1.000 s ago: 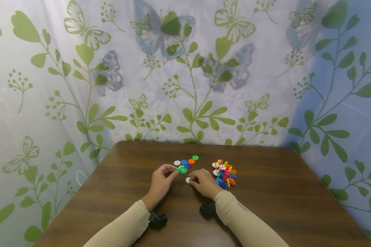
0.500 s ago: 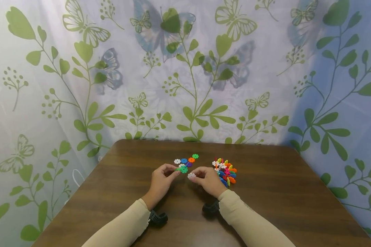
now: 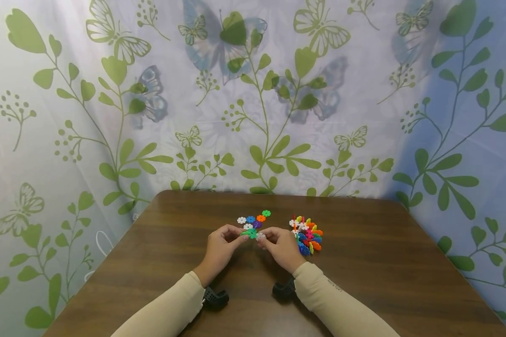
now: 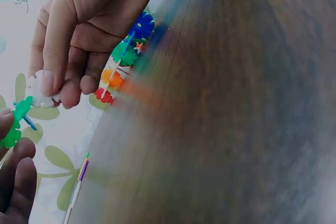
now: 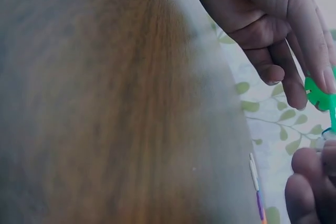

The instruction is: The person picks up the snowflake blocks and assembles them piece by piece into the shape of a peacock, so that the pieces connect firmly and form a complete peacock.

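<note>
My left hand (image 3: 220, 249) pinches a small joined group of flower-shaped plastic discs, with a green disc (image 3: 251, 233) facing up at its end. In the left wrist view another piece, blue and edge-on (image 4: 29, 123), crosses the green disc (image 4: 21, 109). My right hand (image 3: 283, 249) pinches a white flower-shaped disc (image 4: 38, 94) between thumb and finger. The white disc's rim is right against the green one; whether their slots interlock cannot be told. Fingers hide part of both pieces.
Several loose discs lie flat just beyond my hands, among them a blue disc (image 3: 250, 219) and an orange disc (image 3: 261, 218). To the right sits a cluster of multicoloured discs (image 3: 309, 236) on the brown table (image 3: 362, 281). A patterned curtain (image 3: 253, 140) hangs behind.
My right hand has lifted the white disc from the table and brought it to the green disc. My left hand has stayed nearly in place, its green disc shifting slightly right.
</note>
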{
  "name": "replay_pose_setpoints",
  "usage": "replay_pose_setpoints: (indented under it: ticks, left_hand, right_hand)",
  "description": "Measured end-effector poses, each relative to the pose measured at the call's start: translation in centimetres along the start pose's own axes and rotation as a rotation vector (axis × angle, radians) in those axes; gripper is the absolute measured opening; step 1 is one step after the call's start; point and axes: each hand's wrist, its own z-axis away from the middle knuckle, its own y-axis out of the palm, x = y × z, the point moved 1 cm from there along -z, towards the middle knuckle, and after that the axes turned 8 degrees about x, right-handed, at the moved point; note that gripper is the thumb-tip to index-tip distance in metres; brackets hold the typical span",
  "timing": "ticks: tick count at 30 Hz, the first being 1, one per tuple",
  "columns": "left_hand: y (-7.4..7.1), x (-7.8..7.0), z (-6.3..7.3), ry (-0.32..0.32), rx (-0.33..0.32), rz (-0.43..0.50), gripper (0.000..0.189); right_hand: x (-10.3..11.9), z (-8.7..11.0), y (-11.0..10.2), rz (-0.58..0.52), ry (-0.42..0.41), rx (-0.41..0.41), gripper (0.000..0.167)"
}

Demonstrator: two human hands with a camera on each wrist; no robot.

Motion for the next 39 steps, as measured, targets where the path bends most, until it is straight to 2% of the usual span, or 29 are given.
replay_pose_setpoints:
  ticks: [4, 9, 11, 15, 19, 24, 27, 33, 36, 39]
  left_hand:
    - [0.2, -1.0, 0.2, -0.014, 0.002, -0.003, 0.012]
    - [0.3, -3.3, 0.5, 0.037, 0.010, 0.004, 0.012]
    - [0.3, -3.7, 0.6, 0.047, 0.008, -0.008, 0.012]
    - [0.0, -2.3, 0.2, 0.002, 0.007, -0.051, 0.012]
    - [-0.4, -0.6, -0.1, -0.046, 0.036, -0.042, 0.013]
    - [-0.7, 0.0, -0.3, -0.023, 0.098, -0.004, 0.014]
    - [-0.7, 0.0, -0.3, -0.007, 0.107, 0.004, 0.014]
    - [-0.7, 0.2, -0.4, 0.010, 0.097, 0.066, 0.013]
    - [-0.9, 0.4, -0.4, -0.011, 0.053, 0.108, 0.016]
    - [-1.2, 0.5, -0.4, -0.047, -0.010, 0.141, 0.017]
  right_hand:
    - [0.0, -0.1, 0.1, 0.074, -0.061, -0.013, 0.010]
    - [0.2, -0.2, 0.2, 0.101, -0.144, -0.024, 0.016]
    - [0.3, -0.2, 0.2, 0.111, -0.163, -0.025, 0.015]
    - [0.6, -0.2, 0.3, 0.137, -0.204, -0.021, 0.014]
    - [0.9, -0.1, 0.7, 0.191, -0.278, -0.031, 0.014]
    - [1.4, 0.3, 1.2, 0.320, -0.341, -0.100, 0.014]
    - [1.5, 0.4, 1.4, 0.338, -0.333, -0.122, 0.016]
    - [0.8, 0.2, 1.0, 0.243, -0.295, -0.117, 0.024]
    - [0.2, 0.1, 0.6, 0.236, -0.243, -0.086, 0.033]
    - [-0.3, 0.1, 0.1, 0.258, -0.157, -0.043, 0.036]
